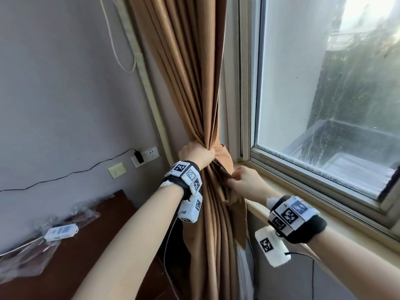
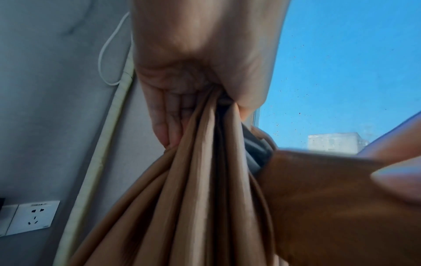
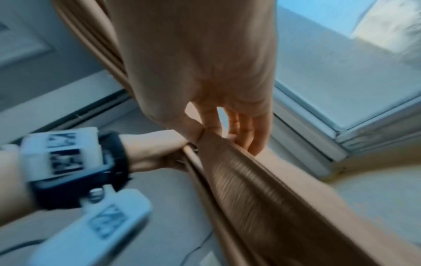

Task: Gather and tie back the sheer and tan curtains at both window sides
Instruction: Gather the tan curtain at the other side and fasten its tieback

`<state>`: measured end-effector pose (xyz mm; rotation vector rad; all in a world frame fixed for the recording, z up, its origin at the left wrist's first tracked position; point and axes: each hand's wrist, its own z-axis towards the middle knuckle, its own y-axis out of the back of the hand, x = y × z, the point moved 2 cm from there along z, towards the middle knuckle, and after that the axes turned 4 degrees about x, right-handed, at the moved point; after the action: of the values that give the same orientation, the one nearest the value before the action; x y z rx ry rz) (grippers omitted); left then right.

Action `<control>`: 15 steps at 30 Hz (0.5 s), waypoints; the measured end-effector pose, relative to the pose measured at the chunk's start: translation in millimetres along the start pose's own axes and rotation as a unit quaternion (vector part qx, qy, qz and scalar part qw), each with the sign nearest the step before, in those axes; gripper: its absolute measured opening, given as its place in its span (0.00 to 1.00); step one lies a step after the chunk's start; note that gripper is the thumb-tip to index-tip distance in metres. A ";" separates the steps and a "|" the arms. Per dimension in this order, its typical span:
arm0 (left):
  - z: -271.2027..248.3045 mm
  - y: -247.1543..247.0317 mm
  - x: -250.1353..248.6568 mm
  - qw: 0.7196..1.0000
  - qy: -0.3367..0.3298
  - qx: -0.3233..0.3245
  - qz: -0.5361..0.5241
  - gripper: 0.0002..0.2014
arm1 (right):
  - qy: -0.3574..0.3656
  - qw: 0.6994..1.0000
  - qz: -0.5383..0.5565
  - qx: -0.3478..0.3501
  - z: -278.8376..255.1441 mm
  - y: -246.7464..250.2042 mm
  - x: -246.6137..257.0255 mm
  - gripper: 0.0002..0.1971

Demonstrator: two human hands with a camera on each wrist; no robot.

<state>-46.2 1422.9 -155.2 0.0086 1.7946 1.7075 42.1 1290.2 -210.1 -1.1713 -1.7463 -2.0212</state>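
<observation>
The tan curtain [image 1: 190,83] hangs bunched at the left side of the window. My left hand [image 1: 195,155] grips the gathered folds [image 2: 205,162] at sill height. A tan tie-back band [image 1: 225,158] wraps round the bundle's window side. My right hand [image 1: 242,180] pinches the band's end [image 3: 227,162] between thumb and forefinger, just below and right of the left hand. A strip of pale sheer curtain [image 1: 242,269] shows low behind the tan one.
The window [image 1: 324,94] and its sill [image 1: 303,204] lie to the right. Wall sockets [image 1: 145,156] with a plugged black cable sit to the left. A dark wooden table [image 1: 91,252] below carries plastic bags and a white device [image 1: 61,231].
</observation>
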 end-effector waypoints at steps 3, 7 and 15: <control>3.9 0.0 -1.5 1.000 0.006 0.009 -0.004 0.26 | 0.034 0.999 0.009 -0.025 -27.8 -3.6 21.2 0.17; 5.7 -1.3 1.4 1.000 0.003 0.028 -0.003 0.28 | 0.065 0.994 0.089 0.000 -36.6 -18.4 23.0 0.22; 0.0 5.4 13.0 0.996 -0.023 0.079 -0.039 0.24 | 0.113 0.954 0.270 0.068 -19.4 -63.8 15.0 0.28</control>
<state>-58.8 1429.3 -156.1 0.0441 1.8659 1.4959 -16.0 1294.4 -245.9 -1.1600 -1.2562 -1.6049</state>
